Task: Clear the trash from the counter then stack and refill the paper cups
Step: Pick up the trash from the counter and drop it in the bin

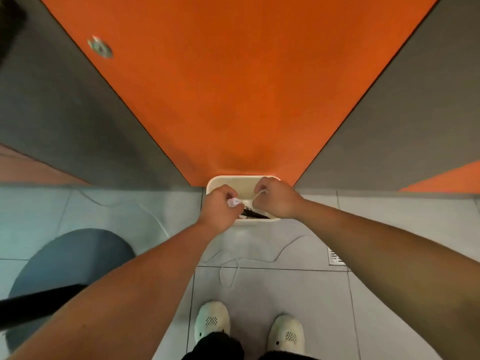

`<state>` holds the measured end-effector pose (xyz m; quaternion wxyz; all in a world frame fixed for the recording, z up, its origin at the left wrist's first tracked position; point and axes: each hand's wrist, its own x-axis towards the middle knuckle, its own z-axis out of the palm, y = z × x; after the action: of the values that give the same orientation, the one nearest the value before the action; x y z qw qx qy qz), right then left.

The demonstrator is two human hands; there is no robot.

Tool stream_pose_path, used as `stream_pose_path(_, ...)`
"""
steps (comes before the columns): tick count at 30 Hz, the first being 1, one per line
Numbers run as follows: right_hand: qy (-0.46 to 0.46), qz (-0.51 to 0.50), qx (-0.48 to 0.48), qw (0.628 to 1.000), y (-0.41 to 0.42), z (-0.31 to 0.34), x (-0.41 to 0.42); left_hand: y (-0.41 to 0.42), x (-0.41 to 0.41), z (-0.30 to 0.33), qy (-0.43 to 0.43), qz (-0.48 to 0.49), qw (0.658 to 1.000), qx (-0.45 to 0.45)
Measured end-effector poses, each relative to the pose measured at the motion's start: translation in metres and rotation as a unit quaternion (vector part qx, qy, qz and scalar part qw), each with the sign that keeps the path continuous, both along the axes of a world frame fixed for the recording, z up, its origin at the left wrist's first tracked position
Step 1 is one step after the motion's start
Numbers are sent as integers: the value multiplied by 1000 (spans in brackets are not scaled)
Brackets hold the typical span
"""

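— What are we holding?
— Our left hand is pinching crumpled white paper trash; our right hand is gripping a thin white scrap.
— Where?
— Both are hovering over the cream rectangular plastic bin, at twelve o'clock from our shoes.

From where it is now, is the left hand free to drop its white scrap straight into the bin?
Probably yes. The left hand holds the crumpled white scrap directly over the open cream bin, with nothing between them. The right hand pinches something white beside it, off to the side.

Bin contents partly hidden behind hands; wall fitting blurred.
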<state>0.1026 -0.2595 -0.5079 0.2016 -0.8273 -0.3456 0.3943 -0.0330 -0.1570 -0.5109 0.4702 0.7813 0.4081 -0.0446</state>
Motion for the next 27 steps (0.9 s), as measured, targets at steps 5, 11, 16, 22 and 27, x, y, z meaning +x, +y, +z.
stream_pose_path(5, -26, 8, -40, 999, 23, -124, 8, 24, 27, -115, 31, -30, 998, 38)
stream_pose_path(11, -36, 14, -115, 993, 39, -218, 20, 45, 60, -215, 147, -125, 979, 70)
stream_pose_path(16, -25, 25, -172, 984, 45, -242, 25, 49, 67, -238, 223, -188, 955, 61)
stream_pose_path(22, 5, 9, -137, 990, 26, -165, 18, 49, 50, -166, 174, -157, 972, 28)
stream_pose_path(27, -15, 18, -121, 992, 10, -51, 10, 44, 40, -45, 146, -168, 973, 57)
